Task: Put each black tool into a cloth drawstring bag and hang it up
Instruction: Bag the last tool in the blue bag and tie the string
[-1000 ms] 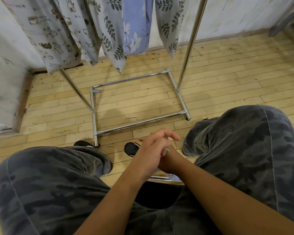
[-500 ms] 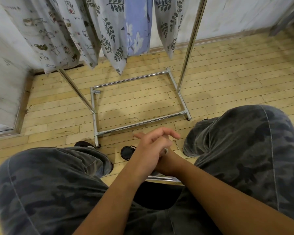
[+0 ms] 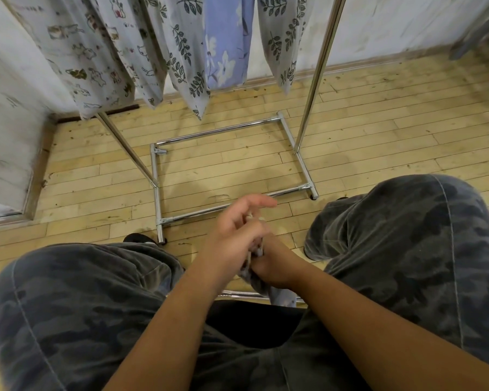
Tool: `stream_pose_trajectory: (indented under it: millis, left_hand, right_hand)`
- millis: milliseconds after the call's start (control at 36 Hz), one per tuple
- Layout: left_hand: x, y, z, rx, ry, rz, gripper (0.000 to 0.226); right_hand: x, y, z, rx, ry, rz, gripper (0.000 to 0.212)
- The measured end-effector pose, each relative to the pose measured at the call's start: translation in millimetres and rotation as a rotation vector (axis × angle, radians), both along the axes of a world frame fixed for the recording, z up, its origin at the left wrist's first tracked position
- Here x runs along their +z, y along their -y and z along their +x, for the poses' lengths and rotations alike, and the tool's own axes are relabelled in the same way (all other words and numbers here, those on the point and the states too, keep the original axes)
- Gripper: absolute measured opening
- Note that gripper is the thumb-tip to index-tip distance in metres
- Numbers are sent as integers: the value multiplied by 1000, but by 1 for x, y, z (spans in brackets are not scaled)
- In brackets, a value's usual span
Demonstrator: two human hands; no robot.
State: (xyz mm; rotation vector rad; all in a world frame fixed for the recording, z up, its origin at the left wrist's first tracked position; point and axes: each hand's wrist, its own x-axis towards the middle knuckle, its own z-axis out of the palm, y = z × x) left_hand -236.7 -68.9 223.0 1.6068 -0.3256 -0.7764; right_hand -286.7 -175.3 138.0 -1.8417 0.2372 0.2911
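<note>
The two hands are together between the seated person's knees. The right hand (image 3: 275,265) is clenched round the gathered neck of a cloth bag (image 3: 261,286), which hangs down from that fist. The left hand (image 3: 236,231) lies over it, forefinger stretched out and the other fingers curled about a pale cord (image 3: 254,219) that comes up from the bag's mouth, though the motion blurs that grip. I cannot tell whether a black tool is inside the bag. The camouflage trousers (image 3: 407,249) spread to either side, and a black shoe (image 3: 138,238) peeps out by the left leg. On the wooden floor (image 3: 378,142) just ahead stands a chrome clothes rack (image 3: 223,131). More bags hang from it: a cat-print one (image 3: 82,57), leaf-print ones (image 3: 185,52) and a blue flowered one (image 3: 223,38).
</note>
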Motion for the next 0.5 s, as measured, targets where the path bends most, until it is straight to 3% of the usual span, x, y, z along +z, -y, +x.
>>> stream_pose_trajectory:
  millis: [167, 361, 500]
  left_hand:
    - [-12, -12, 19, 140, -11, 4, 37]
    - [-24, -21, 27, 281, -71, -40, 33]
    - [-27, -19, 28, 298, -59, -79, 30]
  right_hand:
    - [-5, 14, 0, -118, -66, 179, 59]
    - [-4, 20, 2, -204, -75, 272, 54]
    - [-4, 18, 2, -143, -119, 325, 53]
